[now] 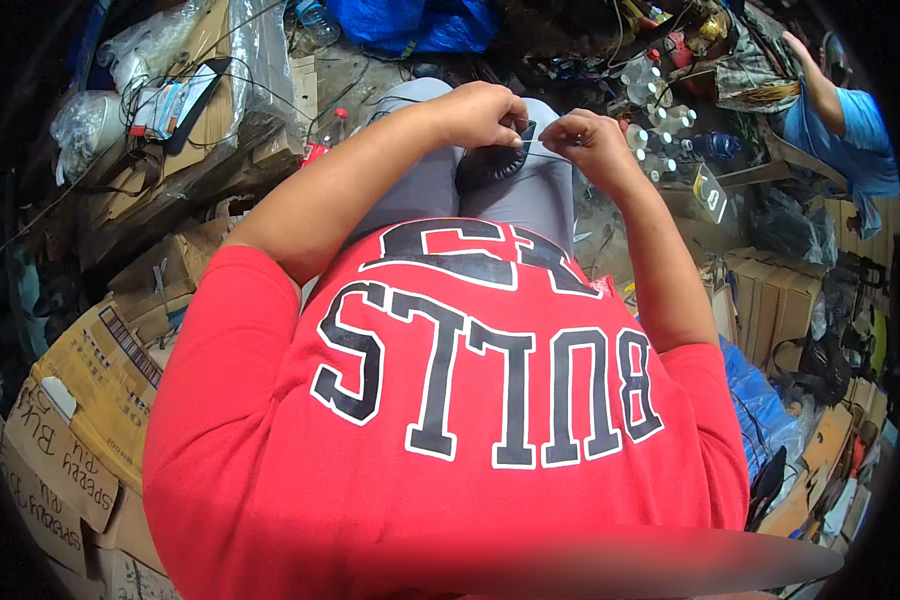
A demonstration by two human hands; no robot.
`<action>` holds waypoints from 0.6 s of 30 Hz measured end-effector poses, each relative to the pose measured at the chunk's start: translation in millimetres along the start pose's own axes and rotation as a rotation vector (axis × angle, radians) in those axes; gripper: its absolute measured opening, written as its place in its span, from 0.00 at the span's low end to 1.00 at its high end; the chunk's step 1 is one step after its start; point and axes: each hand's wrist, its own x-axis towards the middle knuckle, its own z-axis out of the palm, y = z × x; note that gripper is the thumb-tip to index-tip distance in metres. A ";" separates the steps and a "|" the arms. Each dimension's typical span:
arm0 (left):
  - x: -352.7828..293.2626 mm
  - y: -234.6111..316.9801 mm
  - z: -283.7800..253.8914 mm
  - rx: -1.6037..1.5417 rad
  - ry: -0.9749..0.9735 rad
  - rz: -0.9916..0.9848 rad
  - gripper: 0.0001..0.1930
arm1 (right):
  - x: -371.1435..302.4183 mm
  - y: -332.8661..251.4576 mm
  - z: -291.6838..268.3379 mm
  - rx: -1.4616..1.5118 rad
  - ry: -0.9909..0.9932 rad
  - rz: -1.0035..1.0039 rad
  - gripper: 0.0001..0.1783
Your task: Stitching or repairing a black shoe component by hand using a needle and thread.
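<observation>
Grey-trousered lap (410, 190) is carrying a black item (485, 172), kind unclear, lying mainly on the right thigh. Floor (355, 75) is showing in small patches, carrying the clutter around the legs. Blue sheet (410, 24) is lying bunched ahead of the knees. Red-capped bottle (333, 135) is standing near the left knee. Clear bottles (660, 120) are crowding together right of the right knee, blue bottle (715, 146) lying just beside them. Cardboard (95, 375) is lying at left; box (765, 300) is sitting at right.
</observation>
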 end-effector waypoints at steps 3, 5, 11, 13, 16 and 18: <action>7.4 -2.9 -2.5 -0.088 -0.140 -0.078 0.12 | 0.8 2.5 -2.2 -0.011 -0.042 -0.008 0.09; 7.2 -4.9 -2.4 -0.166 -0.146 -0.100 0.12 | 1.0 2.8 -2.4 0.001 -0.054 -0.014 0.10; 8.0 -13.2 3.6 -0.424 -0.179 -0.124 0.10 | -1.4 11.6 8.1 0.090 -0.068 -0.006 0.10; 9.0 -14.9 5.8 -0.479 -0.195 -0.139 0.10 | -4.8 19.1 19.6 0.314 -0.071 0.052 0.10; 9.9 -20.6 9.6 -0.511 -0.220 -0.179 0.10 | -10.8 23.8 31.3 0.297 0.014 0.013 0.08; 8.0 -24.6 10.0 -0.603 -0.243 -0.147 0.13 | -16.2 25.2 38.1 0.297 0.114 -0.015 0.07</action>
